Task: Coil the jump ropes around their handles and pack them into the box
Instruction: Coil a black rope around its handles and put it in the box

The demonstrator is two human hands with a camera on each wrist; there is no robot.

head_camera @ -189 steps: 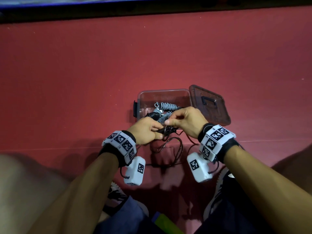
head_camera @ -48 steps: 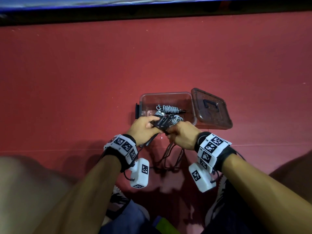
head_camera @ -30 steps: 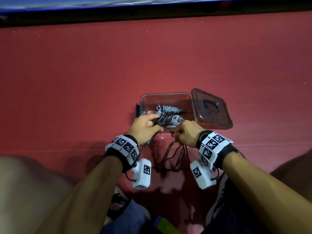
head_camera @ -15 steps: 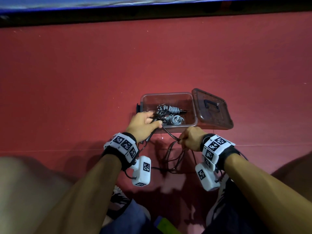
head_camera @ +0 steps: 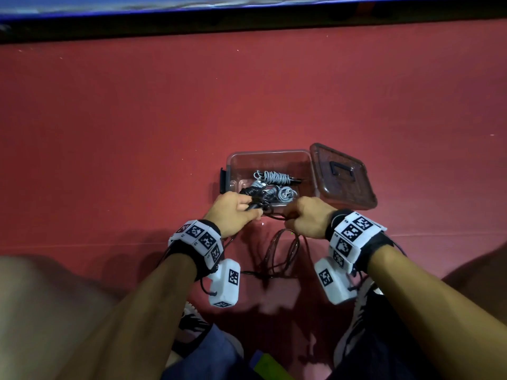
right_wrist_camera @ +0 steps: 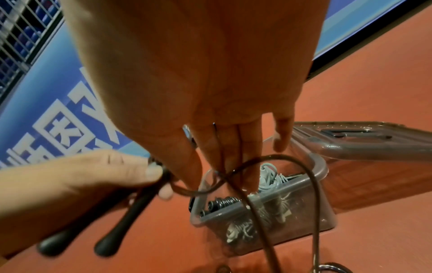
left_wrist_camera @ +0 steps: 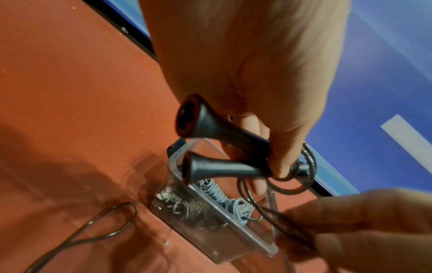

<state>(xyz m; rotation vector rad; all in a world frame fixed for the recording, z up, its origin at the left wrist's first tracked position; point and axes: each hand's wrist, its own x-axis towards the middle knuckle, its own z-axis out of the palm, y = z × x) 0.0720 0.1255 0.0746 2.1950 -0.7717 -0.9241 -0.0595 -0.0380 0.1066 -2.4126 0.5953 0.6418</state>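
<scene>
Black handles [left_wrist_camera: 224, 147]: your left hand [head_camera: 233, 212] grips both side by side, just at the near rim of the box; the left wrist view shows their flared ends pointing away from the box.
Cord [head_camera: 282, 253]: dark, thin; a few turns sit on the handles near your fingers, the rest hangs in loops on the red floor [head_camera: 137, 119] between your wrists.
Right hand [head_camera: 310, 218]: your fingers curl round the cord just beside the left hand; the right wrist view shows it crossing under the fingertips [right_wrist_camera: 231, 166].
Box [head_camera: 233, 163]: clear, open, on the floor; a grey coiled rope [head_camera: 271, 178] lies inside.
Lid [head_camera: 343, 176]: leans against the box's right side, handle up.
Head view only: white tagged wristbands [head_camera: 200, 239] on both your wrists.
</scene>
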